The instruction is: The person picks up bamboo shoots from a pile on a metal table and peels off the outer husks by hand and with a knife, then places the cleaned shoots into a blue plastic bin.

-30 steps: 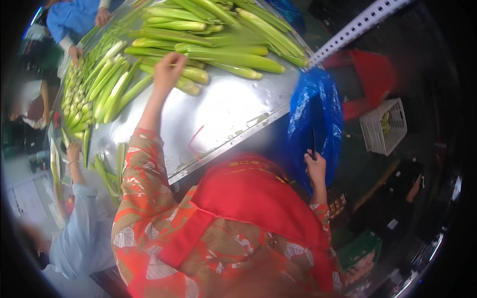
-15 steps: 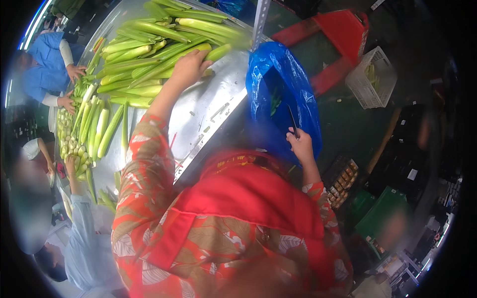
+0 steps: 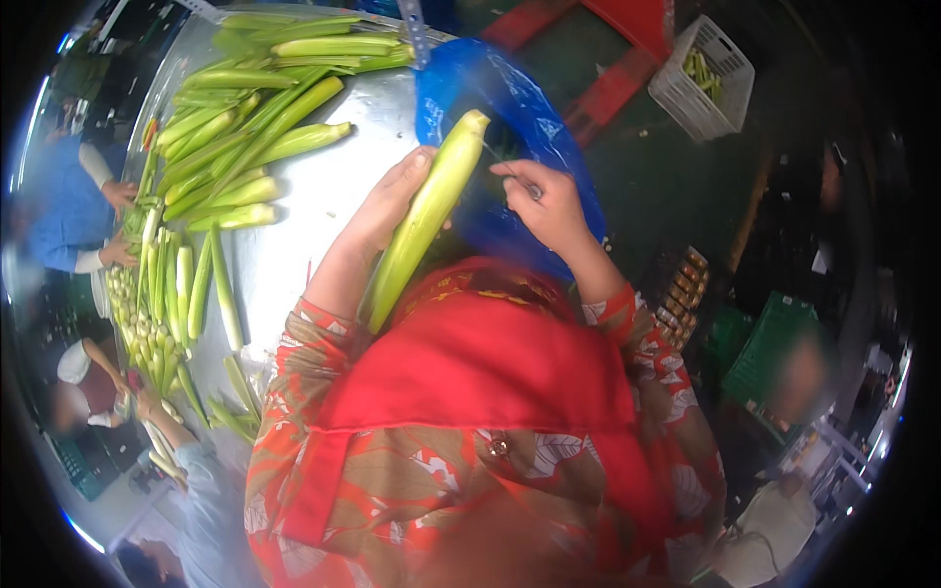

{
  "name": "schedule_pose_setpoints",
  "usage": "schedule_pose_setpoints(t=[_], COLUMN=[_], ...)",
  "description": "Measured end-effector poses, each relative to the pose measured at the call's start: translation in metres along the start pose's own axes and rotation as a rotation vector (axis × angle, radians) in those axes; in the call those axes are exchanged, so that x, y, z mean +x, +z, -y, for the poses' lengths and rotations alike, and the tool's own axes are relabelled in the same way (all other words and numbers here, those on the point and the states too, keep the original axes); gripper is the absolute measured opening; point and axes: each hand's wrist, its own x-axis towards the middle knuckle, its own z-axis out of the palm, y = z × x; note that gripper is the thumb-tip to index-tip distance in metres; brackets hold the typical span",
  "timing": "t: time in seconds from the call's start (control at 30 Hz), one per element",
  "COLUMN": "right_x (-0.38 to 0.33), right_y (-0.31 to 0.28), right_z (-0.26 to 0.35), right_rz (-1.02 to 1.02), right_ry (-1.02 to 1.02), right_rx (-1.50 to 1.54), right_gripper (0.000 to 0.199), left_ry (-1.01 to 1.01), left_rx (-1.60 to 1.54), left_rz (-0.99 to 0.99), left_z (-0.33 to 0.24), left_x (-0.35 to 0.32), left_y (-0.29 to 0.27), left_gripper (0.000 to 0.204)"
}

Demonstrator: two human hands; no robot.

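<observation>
Changed: green stalk (image 3: 426, 220) lifted off desk (image 3: 338, 181) — now aslant in left hand (image 3: 397, 196), upper end in front of blue bag (image 3: 524, 93) | Left fingers: wrapped around stalk | Right hand (image 3: 551, 208): fingers closed on knife (image 3: 533, 190), blade beside stalk's pale end (contact cannot be told) | Meaning: stalk within blade's reach
</observation>
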Motion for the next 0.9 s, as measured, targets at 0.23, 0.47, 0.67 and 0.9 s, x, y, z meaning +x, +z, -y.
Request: schedule_pose_setpoints(t=[0.23, 0.47, 0.67, 0.9], right_x=[-0.005, -0.009, -0.013, -0.031], right_y=[-0.013, -0.021, -0.014, 0.002], right_z=[0.001, -0.001, -0.018, -0.051], right_rz=[-0.074, -0.057, -0.054, -0.011], right_ry=[0.013, 0.047, 0.076, 0.203], right_rx=[-0.065, -0.123, -0.117, -0.190], right_gripper=[0.020, 0.015, 0.015, 0.017], left_ry=[0.008, -0.054, -0.036, -0.086], left_rx=[0.186, 0.285, 0.367, 0.445], left_rz=[0.116, 0.152, 0.113, 0.082], left_z=[0.016, 0.019, 0.028, 0.051], left_x=[0.014, 0.021, 0.025, 0.020], left_y=[0.024, 0.033, 0.039, 0.032], left_gripper=[0.064, 0.053, 0.049, 0.043])
